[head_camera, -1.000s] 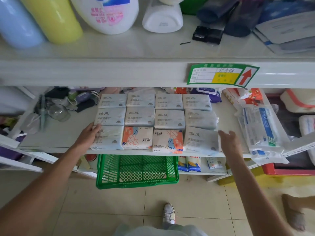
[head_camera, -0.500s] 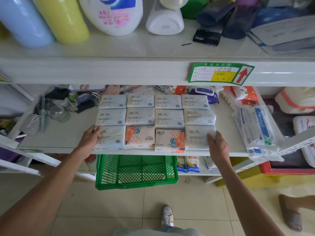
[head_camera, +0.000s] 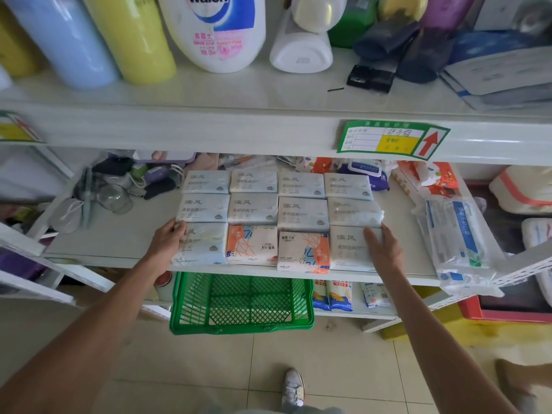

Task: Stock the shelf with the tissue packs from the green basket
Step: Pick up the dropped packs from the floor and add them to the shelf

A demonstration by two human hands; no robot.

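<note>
Several tissue packs lie flat in three rows on the white shelf [head_camera: 119,243]. Most are pale blue; two in the front row are white with orange and blue print [head_camera: 252,245]. My left hand [head_camera: 167,239] rests with straight fingers against the left side of the front-left pack [head_camera: 206,243]. My right hand [head_camera: 383,248] lies flat on the right end of the front-right pack [head_camera: 348,248]. The green basket [head_camera: 242,303] stands on the floor below the shelf edge, and no packs show inside it.
An upper shelf [head_camera: 239,130] carries bottles and rolls overhead, with a green price label [head_camera: 391,138] on its edge. Clutter and a glass jar [head_camera: 115,198] sit left of the packs, plastic-wrapped goods [head_camera: 454,231] to the right. My shoe [head_camera: 294,386] is on the tiled floor.
My right hand moved left onto the front-right pack and pushed it in line with its row. My left hand stayed at the front-left pack.
</note>
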